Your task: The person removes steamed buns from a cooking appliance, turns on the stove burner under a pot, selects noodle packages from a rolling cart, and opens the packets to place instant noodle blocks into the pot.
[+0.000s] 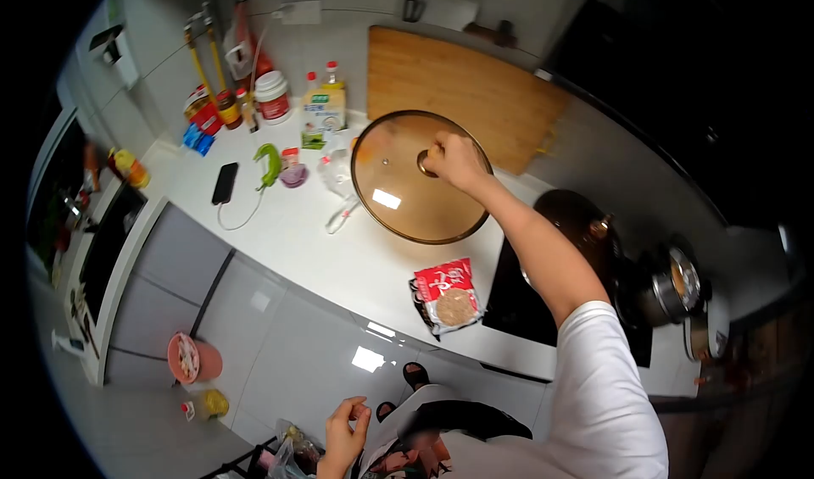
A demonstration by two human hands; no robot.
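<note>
My right hand (456, 162) grips the knob of a large round glass lid (398, 195), its fingers wrapped round it. The lid is over the white counter, in front of a wooden board (466, 85). A red and white food packet (448, 297) lies below the lid, near the counter's front edge. My left hand (346, 432) hangs low near my body with its fingers curled together; whether anything is between them cannot be made out.
On the counter (297, 225) stand a white tub (271, 97), bottles and a bag (324, 110); a phone (225, 183) and a green pepper (269, 165) lie nearby. A dark pan (572, 216) and a steel pot (674, 284) are at the stove, right. A pink bin (193, 359) is on the floor.
</note>
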